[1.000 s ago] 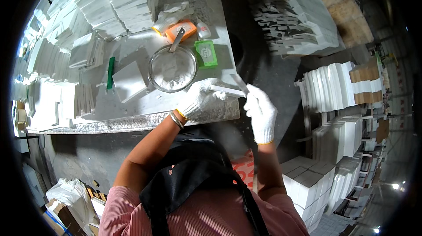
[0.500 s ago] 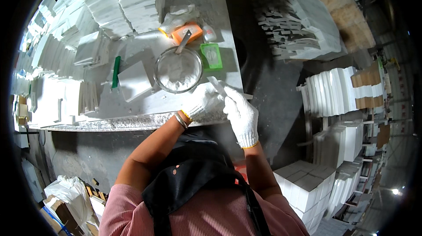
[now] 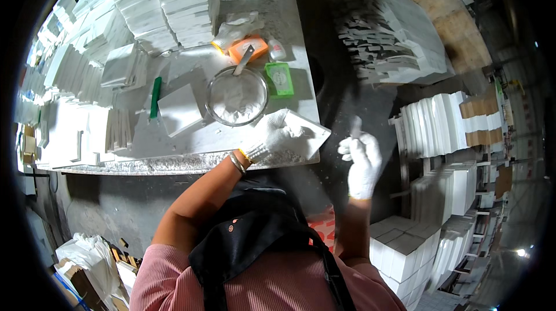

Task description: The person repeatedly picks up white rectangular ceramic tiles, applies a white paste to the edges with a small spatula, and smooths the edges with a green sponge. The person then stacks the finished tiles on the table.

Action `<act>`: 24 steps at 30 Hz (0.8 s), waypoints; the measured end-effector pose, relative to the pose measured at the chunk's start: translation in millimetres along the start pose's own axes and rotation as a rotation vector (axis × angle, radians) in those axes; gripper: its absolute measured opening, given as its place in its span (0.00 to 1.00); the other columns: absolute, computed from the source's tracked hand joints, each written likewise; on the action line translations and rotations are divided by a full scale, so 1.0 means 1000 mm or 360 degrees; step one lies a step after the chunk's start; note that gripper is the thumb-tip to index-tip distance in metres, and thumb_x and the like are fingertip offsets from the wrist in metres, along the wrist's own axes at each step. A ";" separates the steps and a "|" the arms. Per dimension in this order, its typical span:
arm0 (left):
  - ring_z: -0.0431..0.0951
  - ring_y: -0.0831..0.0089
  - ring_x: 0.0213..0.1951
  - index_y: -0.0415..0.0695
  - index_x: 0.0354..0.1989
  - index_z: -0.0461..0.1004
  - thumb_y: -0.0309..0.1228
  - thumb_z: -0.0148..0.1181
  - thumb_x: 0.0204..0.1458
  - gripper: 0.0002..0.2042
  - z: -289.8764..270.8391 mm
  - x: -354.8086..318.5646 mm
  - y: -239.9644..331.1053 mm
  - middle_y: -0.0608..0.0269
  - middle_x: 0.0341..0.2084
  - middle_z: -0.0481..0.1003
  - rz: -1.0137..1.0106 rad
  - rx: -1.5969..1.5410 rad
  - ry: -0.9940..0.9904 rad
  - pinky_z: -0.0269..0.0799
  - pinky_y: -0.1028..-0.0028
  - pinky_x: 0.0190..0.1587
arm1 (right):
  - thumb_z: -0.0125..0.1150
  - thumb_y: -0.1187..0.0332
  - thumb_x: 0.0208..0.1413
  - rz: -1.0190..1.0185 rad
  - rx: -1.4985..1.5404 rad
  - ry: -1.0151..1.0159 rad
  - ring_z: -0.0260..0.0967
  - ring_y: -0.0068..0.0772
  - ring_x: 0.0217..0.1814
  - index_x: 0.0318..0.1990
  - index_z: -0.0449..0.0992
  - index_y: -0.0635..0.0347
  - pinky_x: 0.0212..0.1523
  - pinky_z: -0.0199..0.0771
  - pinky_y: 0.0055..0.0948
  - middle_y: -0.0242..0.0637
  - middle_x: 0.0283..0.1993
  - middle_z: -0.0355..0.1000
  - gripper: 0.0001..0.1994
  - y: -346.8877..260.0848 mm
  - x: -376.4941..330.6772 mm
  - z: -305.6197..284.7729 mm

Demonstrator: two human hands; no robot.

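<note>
My left hand (image 3: 275, 131), in a white knit glove, rests on a white tile (image 3: 313, 132) at the table's near right corner. Its fingers are curled against the tile's left side. Out past the table edge, my gloved right hand (image 3: 364, 160) pinches a small flat scraper blade (image 3: 355, 125), blurred and pointing up. Beyond the left hand stands a clear round bowl (image 3: 209, 101) of white powder or paste, with a putty knife (image 3: 244, 59) leaning on its far rim. Another white tile (image 3: 180, 109) lies left of the bowl, beside a green bar (image 3: 155, 97).
A green box (image 3: 280, 79), an orange box (image 3: 249, 49), a small white bottle (image 3: 277, 50) and a spare glove (image 3: 234, 34) lie around the bowl. Stacked white tiles (image 3: 174, 4) fill the table's far left. Stone slabs (image 3: 440, 122) stand on racks at right; a tile stack (image 3: 405, 247) is near my right elbow.
My right hand has swung right with the blade, off the tile and past the table edge. The left hand stays on the tile, which now shows more fully.
</note>
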State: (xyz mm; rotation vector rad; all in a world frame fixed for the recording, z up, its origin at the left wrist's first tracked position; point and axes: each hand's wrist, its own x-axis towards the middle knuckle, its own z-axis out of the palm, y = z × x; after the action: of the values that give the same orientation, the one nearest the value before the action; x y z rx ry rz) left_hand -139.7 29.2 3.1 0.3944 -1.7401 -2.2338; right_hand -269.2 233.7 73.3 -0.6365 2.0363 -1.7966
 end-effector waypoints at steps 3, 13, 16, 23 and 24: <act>0.77 0.80 0.44 0.38 0.52 0.73 0.36 0.62 0.60 0.17 0.009 0.000 0.011 0.63 0.44 0.79 -0.0301 -0.0224 -0.0070 0.74 0.76 0.48 | 0.56 0.75 0.62 -0.0064 0.0391 -0.0209 0.74 0.23 0.49 0.49 0.75 0.65 0.44 0.74 0.21 0.43 0.52 0.77 0.10 0.031 0.005 -0.034; 0.77 0.78 0.47 0.37 0.58 0.72 0.41 0.56 0.64 0.21 0.005 -0.002 -0.018 0.62 0.48 0.77 -0.0606 -0.0818 -0.0429 0.74 0.76 0.49 | 0.77 0.68 0.35 -0.0788 -0.0317 -0.1155 0.60 0.48 0.72 0.27 0.85 0.59 0.65 0.64 0.39 0.52 0.61 0.72 0.10 0.011 0.034 0.007; 0.78 0.77 0.43 0.37 0.58 0.72 0.43 0.54 0.65 0.22 0.004 -0.006 -0.016 0.60 0.47 0.77 -0.0531 -0.0769 -0.0424 0.77 0.75 0.46 | 0.75 0.69 0.37 -0.0892 -0.0332 -0.1079 0.67 0.44 0.65 0.31 0.86 0.56 0.62 0.68 0.37 0.44 0.55 0.76 0.10 0.016 0.039 0.018; 0.76 0.70 0.50 0.36 0.61 0.68 0.47 0.52 0.65 0.27 0.008 -0.023 0.019 0.55 0.52 0.74 -0.0346 -0.0955 -0.0107 0.72 0.72 0.56 | 0.70 0.81 0.39 -0.0428 0.0405 -0.0581 0.74 0.34 0.51 0.32 0.84 0.66 0.51 0.75 0.30 0.40 0.46 0.77 0.08 0.046 0.033 0.037; 0.75 0.71 0.50 0.35 0.59 0.68 0.41 0.56 0.64 0.24 0.010 -0.028 0.026 0.56 0.52 0.74 -0.0279 -0.0858 -0.0049 0.70 0.72 0.57 | 0.69 0.82 0.39 -0.0298 0.0480 -0.0492 0.74 0.33 0.50 0.32 0.84 0.67 0.50 0.75 0.30 0.40 0.47 0.76 0.09 0.050 0.032 0.038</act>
State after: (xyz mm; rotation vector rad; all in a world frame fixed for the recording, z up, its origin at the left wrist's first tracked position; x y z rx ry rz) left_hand -116.0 42.5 31.9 0.3972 -1.0763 -2.7184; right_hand -280.9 189.8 19.7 -0.9667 1.5109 -1.9168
